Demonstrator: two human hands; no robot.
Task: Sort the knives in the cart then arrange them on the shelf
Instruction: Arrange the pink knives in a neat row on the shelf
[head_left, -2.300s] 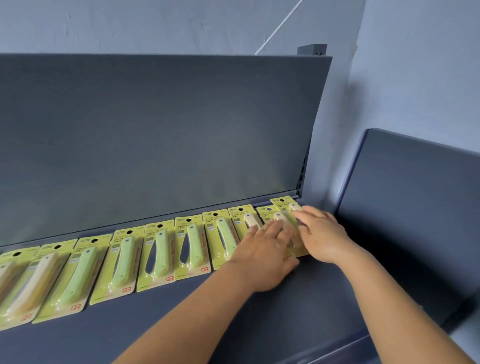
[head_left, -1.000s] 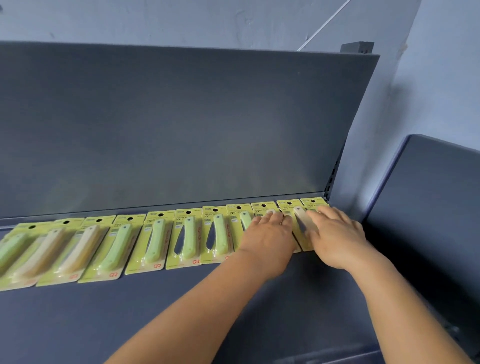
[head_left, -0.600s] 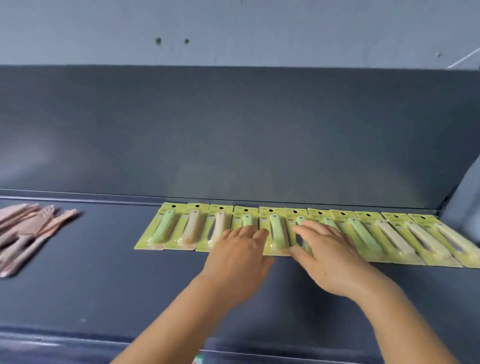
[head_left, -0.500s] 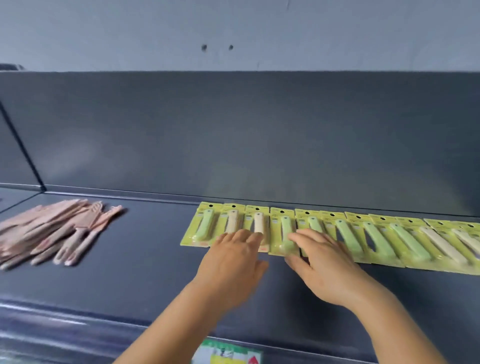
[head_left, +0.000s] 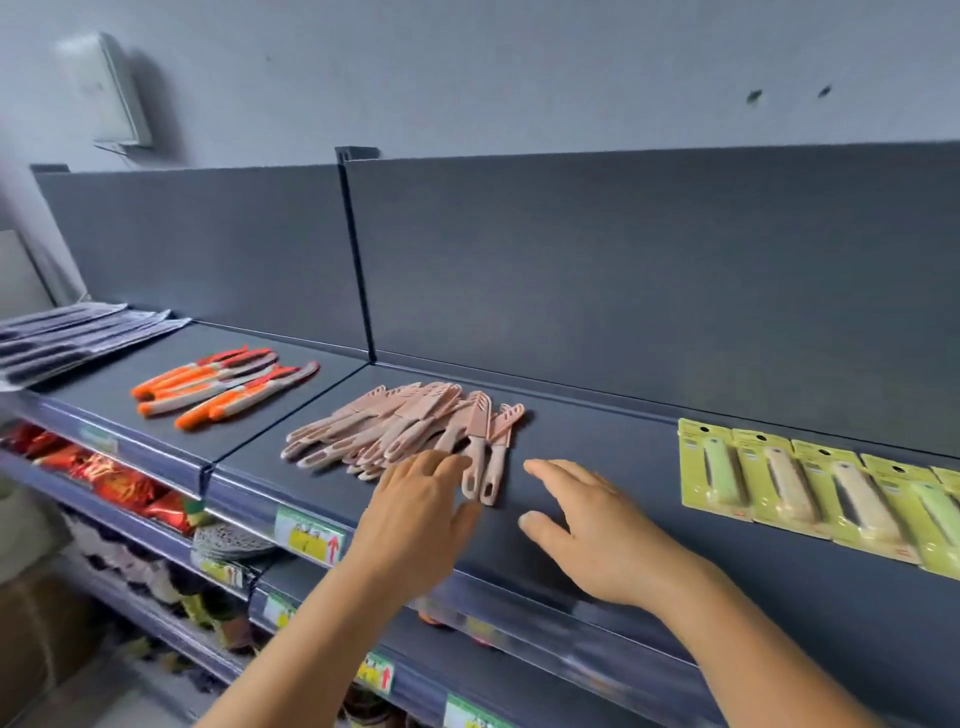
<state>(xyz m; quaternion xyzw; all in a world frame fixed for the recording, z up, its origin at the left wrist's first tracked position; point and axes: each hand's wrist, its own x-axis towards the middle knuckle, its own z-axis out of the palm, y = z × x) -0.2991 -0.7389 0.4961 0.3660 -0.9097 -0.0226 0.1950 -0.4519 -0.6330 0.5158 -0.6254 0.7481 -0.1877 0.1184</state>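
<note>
A loose pile of pink knives (head_left: 400, 428) lies on the dark shelf (head_left: 597, 431). My left hand (head_left: 415, 514) hovers with fingers spread at the pile's right end, fingertips at the nearest pink handles. My right hand (head_left: 592, 525) is open, palm down, over bare shelf just right of the pile. Neither hand holds anything. A row of yellow-carded knives (head_left: 810, 491) with green and cream handles lies side by side at the right. Orange-handled knives (head_left: 223, 387) sit on the left shelf section, and dark packaged knives (head_left: 67, 338) lie at the far left.
A vertical divider (head_left: 358, 260) splits the back panel. Lower shelves hold red packets (head_left: 114, 483) and other goods, with price tags (head_left: 309, 535) on the shelf edge. A cardboard box (head_left: 36, 639) stands on the floor at the lower left.
My view and both hands have swept left along the shelf, from the row of yellow-carded knives to the pink knife pile. The hands no longer touch the cards.
</note>
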